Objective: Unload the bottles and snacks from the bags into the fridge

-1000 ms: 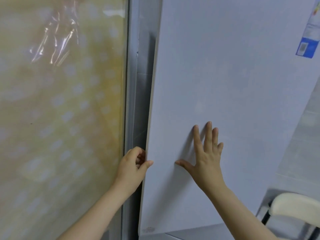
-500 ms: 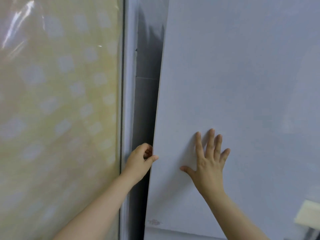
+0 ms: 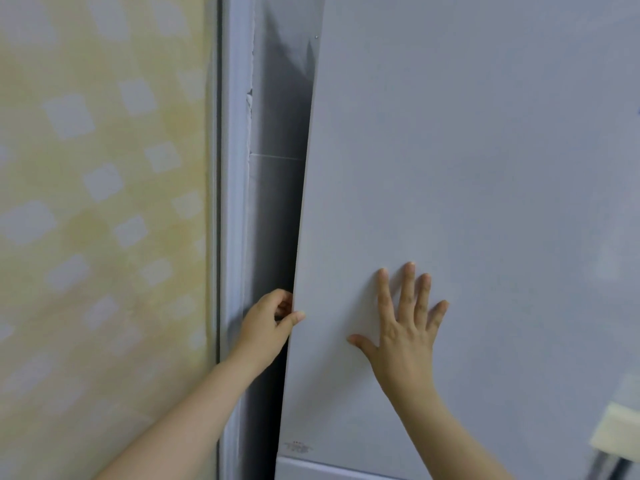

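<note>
The fridge's pale grey upper door (image 3: 467, 185) fills the right of the view. My left hand (image 3: 268, 325) grips its left edge, fingers curled behind it and thumb on the front face. My right hand (image 3: 405, 327) lies flat on the door's front with fingers spread and straight. A dark narrow gap (image 3: 277, 209) runs between the door's edge and the wall. No bags, bottles or snacks are in view.
A yellow patterned panel (image 3: 104, 220) covers the left side, bordered by a grey frame strip (image 3: 233, 202). A second fridge door (image 3: 311, 471) starts below the upper one. The cream seat of a chair (image 3: 618, 434) shows at the lower right edge.
The view has shifted left and closer to the door; the sticker at the top right has left the view. Both hands keep their hold on the door.
</note>
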